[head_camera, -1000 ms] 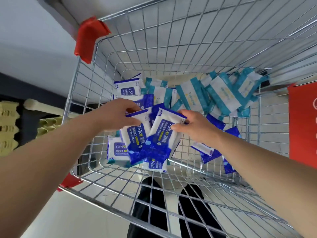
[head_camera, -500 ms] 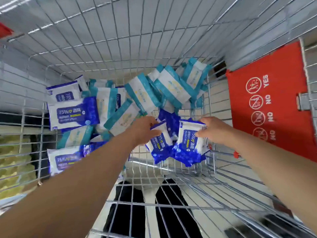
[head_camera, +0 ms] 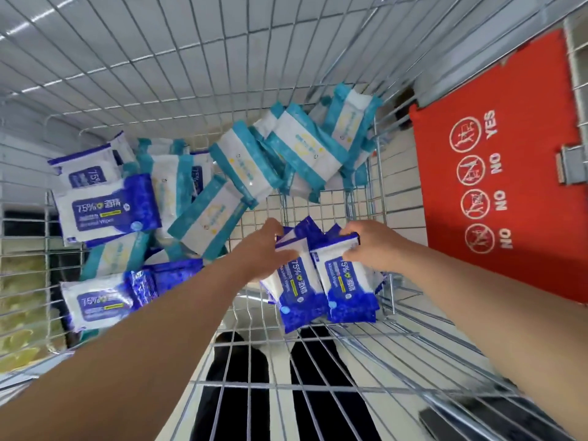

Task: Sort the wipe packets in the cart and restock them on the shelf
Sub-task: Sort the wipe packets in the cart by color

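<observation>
Inside a wire cart [head_camera: 178, 90] lie several wipe packets of two kinds. Dark blue "75%" alcohol wipe packets [head_camera: 108, 208] sit at the left, and teal-and-white packets [head_camera: 305, 148] are piled at the back and middle. My left hand [head_camera: 264, 253] grips the top of a dark blue packet [head_camera: 296, 291] standing on end. Beside it, my right hand [head_camera: 372, 246] grips another dark blue packet [head_camera: 346, 288] by its top, with more blue packets stacked behind. Both held packets stand near the cart's right wall.
A red child-seat flap [head_camera: 496, 173] with YES and NO pictograms closes the cart's right side. The cart's near wire wall [head_camera: 286, 386] runs below my arms, with dark trouser legs showing through it. Yellowish shelf goods [head_camera: 22, 300] show through the left wall.
The view has swung right and down over the cart. Both hands have carried the blue packets from the cart's middle over to the right wall, and stood them on end there.
</observation>
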A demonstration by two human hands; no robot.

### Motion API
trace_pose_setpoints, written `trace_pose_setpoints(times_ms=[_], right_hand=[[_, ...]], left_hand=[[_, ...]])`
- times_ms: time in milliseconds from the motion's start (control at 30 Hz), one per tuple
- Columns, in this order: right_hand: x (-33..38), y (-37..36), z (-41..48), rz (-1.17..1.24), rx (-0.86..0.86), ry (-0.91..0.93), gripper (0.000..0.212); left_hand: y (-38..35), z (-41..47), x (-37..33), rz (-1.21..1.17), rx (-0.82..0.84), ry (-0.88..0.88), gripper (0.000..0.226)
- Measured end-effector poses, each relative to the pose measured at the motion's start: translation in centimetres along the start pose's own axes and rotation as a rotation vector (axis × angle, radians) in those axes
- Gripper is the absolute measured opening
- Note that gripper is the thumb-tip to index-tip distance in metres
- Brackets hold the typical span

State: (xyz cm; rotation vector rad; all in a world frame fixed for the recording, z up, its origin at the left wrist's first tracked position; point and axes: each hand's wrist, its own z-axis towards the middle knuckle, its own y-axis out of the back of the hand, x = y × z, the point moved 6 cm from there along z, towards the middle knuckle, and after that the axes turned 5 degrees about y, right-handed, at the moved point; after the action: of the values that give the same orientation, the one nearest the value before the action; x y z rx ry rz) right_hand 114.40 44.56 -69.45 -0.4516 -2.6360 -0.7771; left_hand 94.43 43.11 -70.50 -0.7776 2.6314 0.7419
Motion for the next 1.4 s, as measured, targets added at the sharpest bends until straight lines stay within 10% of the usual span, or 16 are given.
trace_pose_setpoints(times_ms=[333,533,767,1033,1400], right_hand=[[12.8,1.7,0.7,-0.039,-0.169,0.314,0.041],[19.9,-1.5,3.9,-0.062,-0.131,0.414,0.062],[21.3,-4.0,7.8,-0.173,-0.172,0.377,0.07],[23.0,-2.7,8.0,-0.125,-0.373,0.388,0.026],[24.1,-9.6,2.3,-0.194,0.063,0.445,0.039]], left_hand=[[13.0,-5.6,3.4,0.096,-0.417,-0.038,0.02],[19.2,-7.6,11.0,0.355,-0.593,0.021,0.059],[20.4,-6.0,14.8,0.445,-0.551,0.017,0.074],[20.5,-7.3,16.3,0.339,-0.44,0.16,0.059],[15.5,-11.4,18.3,0.372,-0.007,0.157,0.038]])
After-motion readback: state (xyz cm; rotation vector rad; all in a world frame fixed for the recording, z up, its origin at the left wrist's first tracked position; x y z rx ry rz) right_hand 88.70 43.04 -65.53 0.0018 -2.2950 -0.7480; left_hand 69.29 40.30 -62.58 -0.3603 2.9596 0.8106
